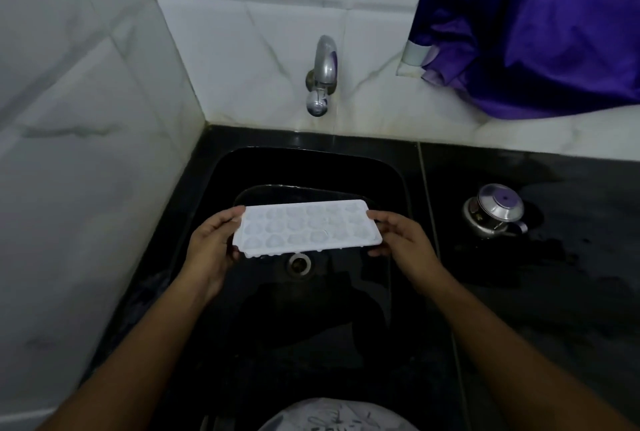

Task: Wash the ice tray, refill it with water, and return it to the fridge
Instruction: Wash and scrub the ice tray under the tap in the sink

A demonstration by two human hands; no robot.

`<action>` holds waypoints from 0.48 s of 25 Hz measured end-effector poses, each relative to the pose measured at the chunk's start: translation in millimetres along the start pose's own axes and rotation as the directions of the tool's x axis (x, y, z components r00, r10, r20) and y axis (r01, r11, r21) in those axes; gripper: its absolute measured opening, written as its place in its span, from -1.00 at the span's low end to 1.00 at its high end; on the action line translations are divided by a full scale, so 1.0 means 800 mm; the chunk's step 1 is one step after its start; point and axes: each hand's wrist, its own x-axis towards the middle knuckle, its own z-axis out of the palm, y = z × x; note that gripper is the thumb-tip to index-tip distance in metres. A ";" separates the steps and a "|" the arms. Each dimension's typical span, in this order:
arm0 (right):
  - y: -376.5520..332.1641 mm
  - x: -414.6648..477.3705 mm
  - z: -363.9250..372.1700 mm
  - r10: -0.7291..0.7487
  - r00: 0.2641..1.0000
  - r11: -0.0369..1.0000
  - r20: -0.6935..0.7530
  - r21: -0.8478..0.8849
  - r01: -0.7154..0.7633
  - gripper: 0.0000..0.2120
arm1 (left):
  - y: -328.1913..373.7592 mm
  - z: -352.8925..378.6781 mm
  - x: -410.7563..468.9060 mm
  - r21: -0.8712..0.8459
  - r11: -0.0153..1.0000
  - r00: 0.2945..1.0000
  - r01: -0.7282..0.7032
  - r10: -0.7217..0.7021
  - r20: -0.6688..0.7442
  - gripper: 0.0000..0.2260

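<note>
A white plastic ice tray with several small moulded cells hangs level over the black sink, just above the drain. My left hand grips its left short end, thumb on top and fingers underneath. My right hand holds the right short end the same way. A chrome tap sticks out of the tiled wall behind the sink, and no water stream shows under it. I cannot tell whether the cells hold water.
A small steel pot with a lid stands on the wet black counter to the right. Purple cloth hangs at the upper right. White marble-look tiles close off the left side and the back.
</note>
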 end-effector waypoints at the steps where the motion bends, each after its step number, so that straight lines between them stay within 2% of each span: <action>1: 0.001 -0.002 0.002 -0.003 1.000 1.000 0.003 0.008 0.003 -0.66 | 0.001 -0.003 0.007 0.011 1.000 1.000 0.025 -0.025 0.005 -0.83; 7: -0.001 0.009 0.016 0.007 0.997 1.000 -0.072 0.001 -0.007 -0.88 | 0.017 -0.010 0.032 0.042 0.994 0.993 0.101 -0.103 0.050 -0.81; 12: -0.022 0.026 0.025 -0.031 0.979 0.997 -0.203 -0.077 0.015 -0.71 | 0.039 -0.011 0.038 0.137 0.991 0.994 0.004 -0.019 0.106 -0.87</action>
